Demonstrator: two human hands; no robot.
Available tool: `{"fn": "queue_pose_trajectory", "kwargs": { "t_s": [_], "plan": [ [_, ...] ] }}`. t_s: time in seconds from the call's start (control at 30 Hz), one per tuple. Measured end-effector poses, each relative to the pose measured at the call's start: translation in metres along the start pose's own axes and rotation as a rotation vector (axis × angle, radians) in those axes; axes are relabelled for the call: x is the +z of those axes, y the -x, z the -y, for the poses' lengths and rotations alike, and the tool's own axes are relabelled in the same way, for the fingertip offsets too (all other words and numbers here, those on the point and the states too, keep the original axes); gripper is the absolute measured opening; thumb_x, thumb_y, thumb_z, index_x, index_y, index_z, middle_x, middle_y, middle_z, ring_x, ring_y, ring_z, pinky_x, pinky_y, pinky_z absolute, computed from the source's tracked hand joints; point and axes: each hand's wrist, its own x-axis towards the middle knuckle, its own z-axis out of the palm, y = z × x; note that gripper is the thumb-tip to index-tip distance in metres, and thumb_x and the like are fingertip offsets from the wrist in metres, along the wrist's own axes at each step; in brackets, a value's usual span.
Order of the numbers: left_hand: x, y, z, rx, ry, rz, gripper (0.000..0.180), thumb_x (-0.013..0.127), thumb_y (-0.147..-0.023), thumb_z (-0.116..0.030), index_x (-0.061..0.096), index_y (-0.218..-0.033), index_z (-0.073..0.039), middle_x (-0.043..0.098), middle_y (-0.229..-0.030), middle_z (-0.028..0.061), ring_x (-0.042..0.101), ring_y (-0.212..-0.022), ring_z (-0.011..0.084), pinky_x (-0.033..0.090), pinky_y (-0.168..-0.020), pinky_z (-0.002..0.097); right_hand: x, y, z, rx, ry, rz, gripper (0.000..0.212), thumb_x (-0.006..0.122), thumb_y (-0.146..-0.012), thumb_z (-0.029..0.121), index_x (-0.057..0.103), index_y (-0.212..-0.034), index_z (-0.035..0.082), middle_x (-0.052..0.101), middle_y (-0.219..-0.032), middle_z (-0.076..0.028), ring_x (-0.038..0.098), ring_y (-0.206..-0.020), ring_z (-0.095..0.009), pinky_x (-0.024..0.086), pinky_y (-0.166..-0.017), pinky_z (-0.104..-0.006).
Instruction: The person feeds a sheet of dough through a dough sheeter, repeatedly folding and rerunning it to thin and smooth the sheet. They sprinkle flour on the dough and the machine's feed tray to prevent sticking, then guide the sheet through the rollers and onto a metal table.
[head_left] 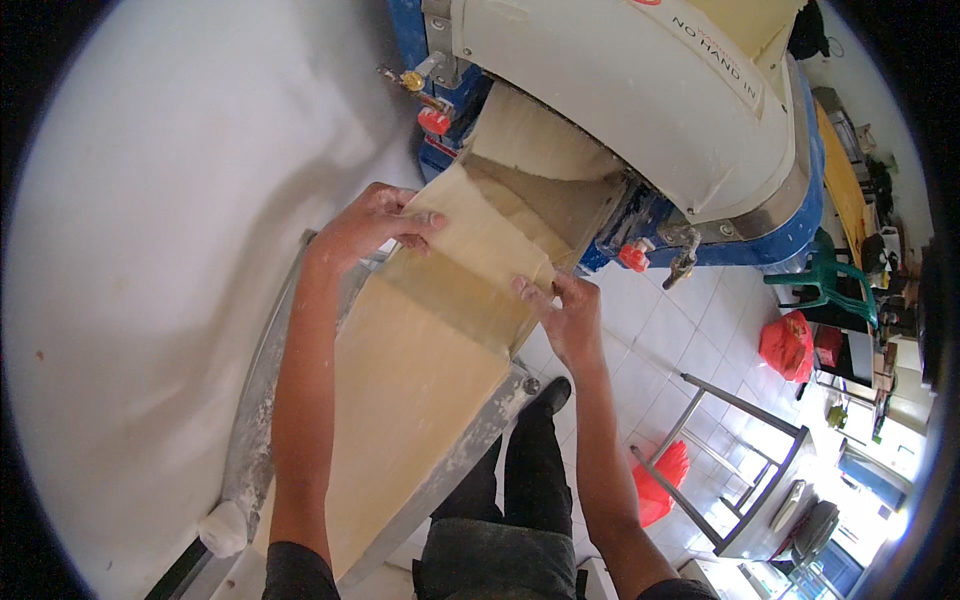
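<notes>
A wide, pale yellow dough sheet (pixel 415 395) lies along a floury metal tray and runs up to a dough sheeter (pixel 640 100) with a cream cover and blue frame. My left hand (pixel 385 222) pinches the sheet's left edge, thumb on top. At the opposite edge, my right hand (pixel 570 312) grips the sheet between thumb and fingers. Between my hands the dough is lifted and folded over in layers. Further up, it reaches the opening under the cover, where the rollers are hidden.
Red knobs (pixel 634 256) stick out at both sides of the machine. The floury metal tray edge (pixel 440 475) runs beneath the dough. A white wall (pixel 180 250) stands at left. To the right are a metal-framed stand (pixel 690 430), red bags (pixel 787 345) and a green chair (pixel 825 280).
</notes>
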Motion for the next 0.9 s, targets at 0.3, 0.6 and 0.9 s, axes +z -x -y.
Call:
{"fn": "queue_pose_trajectory", "kwargs": {
  "t_s": [0.3,0.6,0.9],
  "plan": [
    [0.011,0.116,0.001,-0.069,-0.239,-0.201,0.03,0.079,-0.091,-0.023,0.073,-0.101,0.004,0.073,-0.089,0.0045,0.068,-0.083,0.0133,0.053,-0.079,0.0294,-0.016,0.069,0.052,-0.091,0.001,0.256,0.027,0.085,-0.082,0.017,0.07,-0.092,-0.004,0.062,-0.08,-0.011,0.056,-0.069,-0.015,0.047,-0.066,-0.0305],
    [0.048,0.269,0.118,0.009,0.496,-0.594,0.018,0.084,-0.084,-0.013,0.074,-0.095,-0.002,0.072,-0.086,0.0053,0.067,-0.085,0.0138,0.051,-0.083,0.0318,0.04,0.187,0.063,-0.299,-0.124,0.539,0.017,0.076,-0.081,0.008,0.074,-0.097,0.002,0.07,-0.096,-0.012,0.067,-0.088,-0.028,0.058,-0.078,-0.0389],
    [0.073,0.305,0.195,-0.136,0.092,-0.91,0.035,0.086,-0.083,-0.02,0.056,-0.067,-0.01,0.057,-0.064,-0.0031,0.053,-0.066,0.0083,0.041,-0.064,0.0266,0.121,0.272,0.033,-0.4,0.098,0.524,0.016,0.069,-0.086,0.01,0.068,-0.101,0.004,0.055,-0.097,-0.013,0.062,-0.095,-0.032,0.055,-0.082,-0.0441]
  ]
}}
